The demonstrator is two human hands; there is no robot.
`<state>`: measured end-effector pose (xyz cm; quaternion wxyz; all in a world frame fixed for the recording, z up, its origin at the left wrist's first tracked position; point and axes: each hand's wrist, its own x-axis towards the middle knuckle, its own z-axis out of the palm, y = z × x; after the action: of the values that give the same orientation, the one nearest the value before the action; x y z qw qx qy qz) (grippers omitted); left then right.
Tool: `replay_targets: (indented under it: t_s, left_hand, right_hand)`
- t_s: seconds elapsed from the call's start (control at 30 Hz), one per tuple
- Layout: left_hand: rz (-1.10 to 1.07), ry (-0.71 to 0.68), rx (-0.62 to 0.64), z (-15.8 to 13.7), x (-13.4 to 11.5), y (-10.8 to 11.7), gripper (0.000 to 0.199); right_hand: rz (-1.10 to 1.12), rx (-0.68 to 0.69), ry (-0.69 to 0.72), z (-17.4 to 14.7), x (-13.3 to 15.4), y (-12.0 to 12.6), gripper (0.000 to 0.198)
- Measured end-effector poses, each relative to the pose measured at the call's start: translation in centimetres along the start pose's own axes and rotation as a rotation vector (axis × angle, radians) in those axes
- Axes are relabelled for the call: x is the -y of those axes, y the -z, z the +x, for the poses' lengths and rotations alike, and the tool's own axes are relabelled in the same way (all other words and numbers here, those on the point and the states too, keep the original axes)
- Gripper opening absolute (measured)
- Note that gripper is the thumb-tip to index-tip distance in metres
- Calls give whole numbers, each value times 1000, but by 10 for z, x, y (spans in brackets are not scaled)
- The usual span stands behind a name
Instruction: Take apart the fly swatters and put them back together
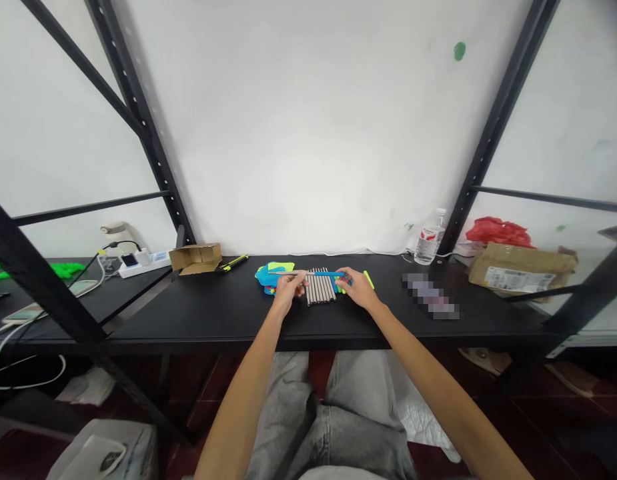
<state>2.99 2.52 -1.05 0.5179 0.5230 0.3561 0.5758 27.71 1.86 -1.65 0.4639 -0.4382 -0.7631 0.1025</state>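
Note:
A slim rod [324,274], silver toward the left and blue toward the right, lies level between my two hands. My left hand [290,288] pinches its silver part, while my right hand [357,288] has closed fingers on the blue end. Just below the rod, several silver metal tubes [320,289] lie side by side on the black table [203,310]. A loose pile of blue and lime-green pieces [268,275] sits left of my left hand. Partly hidden by my right hand are blue and lime-green sticks [369,279].
An opened cardboard box [195,259] and a black-and-yellow utility knife [233,263] lie at the back left. On the right stand a water bottle [430,239], a blurred-out item [430,296] and a taped carton [521,268]. Black metal posts [501,120] frame both sides.

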Motion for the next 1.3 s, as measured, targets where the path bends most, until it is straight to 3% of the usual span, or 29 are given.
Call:
replay_targets:
  t_s: [0.2,0.8,1.03,1.3]
  left_hand:
    - [-31,9,-19,2,2,1,55]
    - [68,-11,27,0,2,0,51]
    - [-9,23,-20,1,0,0,52]
    - [-40,34,-35,2,1,0,52]
  right_hand:
    - [45,-84,-45,1,-2,0,25]
    - [-6,-31,-6,1,0,0,27]
    - [34,-39,-24,0,2,0,33]
    - [31,-46,-14,0,6,0,22]
